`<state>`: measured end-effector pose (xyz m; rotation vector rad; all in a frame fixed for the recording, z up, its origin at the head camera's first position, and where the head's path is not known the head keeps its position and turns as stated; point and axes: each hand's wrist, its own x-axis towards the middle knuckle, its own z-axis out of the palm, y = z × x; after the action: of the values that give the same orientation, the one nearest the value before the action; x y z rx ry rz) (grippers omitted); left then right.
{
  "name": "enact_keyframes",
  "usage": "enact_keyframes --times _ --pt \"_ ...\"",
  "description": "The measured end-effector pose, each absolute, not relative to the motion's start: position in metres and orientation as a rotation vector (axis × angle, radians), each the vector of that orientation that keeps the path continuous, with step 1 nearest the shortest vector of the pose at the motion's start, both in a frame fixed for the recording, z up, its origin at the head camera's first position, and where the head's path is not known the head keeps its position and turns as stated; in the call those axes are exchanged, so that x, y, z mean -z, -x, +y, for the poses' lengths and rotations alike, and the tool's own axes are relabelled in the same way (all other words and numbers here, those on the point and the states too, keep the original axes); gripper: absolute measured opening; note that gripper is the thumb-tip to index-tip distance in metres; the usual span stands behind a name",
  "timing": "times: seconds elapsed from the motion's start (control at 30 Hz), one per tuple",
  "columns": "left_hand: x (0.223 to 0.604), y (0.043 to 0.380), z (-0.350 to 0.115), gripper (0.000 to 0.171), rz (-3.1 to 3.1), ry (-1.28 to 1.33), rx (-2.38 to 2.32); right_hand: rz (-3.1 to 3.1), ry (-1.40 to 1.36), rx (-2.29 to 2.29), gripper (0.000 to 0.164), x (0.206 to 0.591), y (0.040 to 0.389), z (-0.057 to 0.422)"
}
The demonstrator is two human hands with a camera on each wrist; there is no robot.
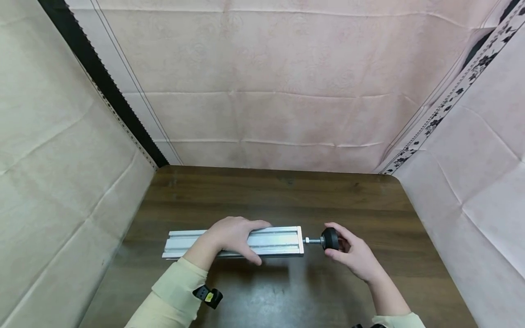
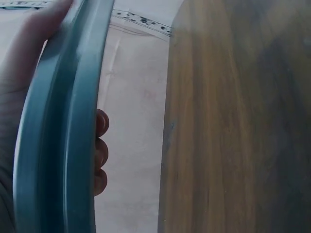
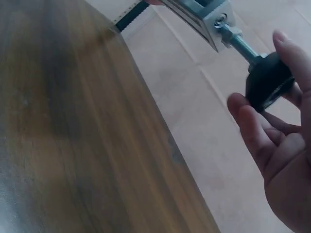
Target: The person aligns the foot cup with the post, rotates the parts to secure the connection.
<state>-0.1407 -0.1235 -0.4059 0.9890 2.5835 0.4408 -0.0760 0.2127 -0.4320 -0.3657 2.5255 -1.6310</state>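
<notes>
A silver aluminium extrusion profile (image 1: 275,241) with lengthwise grooves lies crosswise in the head view, lifted over the wooden table. My left hand (image 1: 231,234) grips it around the middle; in the left wrist view several fingertips (image 2: 100,153) curl past the far side of the profile (image 2: 58,121). From its right end cap sticks a threaded rod (image 3: 240,46) with nuts, carrying a round black levelling foot (image 1: 330,238). My right hand (image 1: 354,253) holds that foot between thumb and fingers. In the right wrist view the fingers sit around the edge of the black foot (image 3: 267,82).
The brown wood-grain table (image 1: 246,196) has rounded far corners. Pale creased cloth walls (image 1: 266,91) enclose it at the back and both sides. A black strip (image 1: 110,91) runs along the left corner, a floral border (image 1: 443,114) along the right. A black wrist device (image 1: 208,296) sits at the left sleeve.
</notes>
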Motion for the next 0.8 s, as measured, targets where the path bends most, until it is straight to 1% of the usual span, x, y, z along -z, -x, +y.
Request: enact_keyframes --times 0.07,0.17,0.3,0.37,0.47,0.53,0.57,0.63,0.8 --pt "0.405 0.141 -0.123 0.093 2.582 -0.997 -0.436 2.520 0.316 1.659 0.055 0.430 0.076 0.210" --pt "0.405 0.141 -0.123 0.091 2.577 -1.013 -0.422 2.471 0.273 1.725 0.049 0.428 0.077 0.209" --pt "0.403 0.140 -0.123 0.085 2.567 -1.020 -0.413 2.408 0.388 1.767 0.043 0.428 0.077 0.214" --pt "0.402 0.139 -0.124 0.084 2.567 -1.018 -0.413 2.383 0.496 1.768 0.049 0.428 0.077 0.220" --pt "0.402 0.138 -0.123 0.084 2.574 -1.025 -0.411 2.316 0.648 1.773 0.063 0.428 0.074 0.229" --pt "0.402 0.138 -0.123 0.084 2.583 -1.026 -0.411 2.280 0.702 1.767 0.070 0.428 0.072 0.232" --pt "0.402 0.139 -0.123 0.083 2.586 -1.026 -0.411 2.270 0.707 1.764 0.072 0.429 0.071 0.232" --pt "0.402 0.139 -0.123 0.082 2.595 -1.027 -0.403 2.286 0.695 1.755 0.066 0.430 0.071 0.230" --pt "0.402 0.140 -0.124 0.080 2.635 -1.076 -0.360 2.387 0.505 1.769 0.039 0.432 0.073 0.221"
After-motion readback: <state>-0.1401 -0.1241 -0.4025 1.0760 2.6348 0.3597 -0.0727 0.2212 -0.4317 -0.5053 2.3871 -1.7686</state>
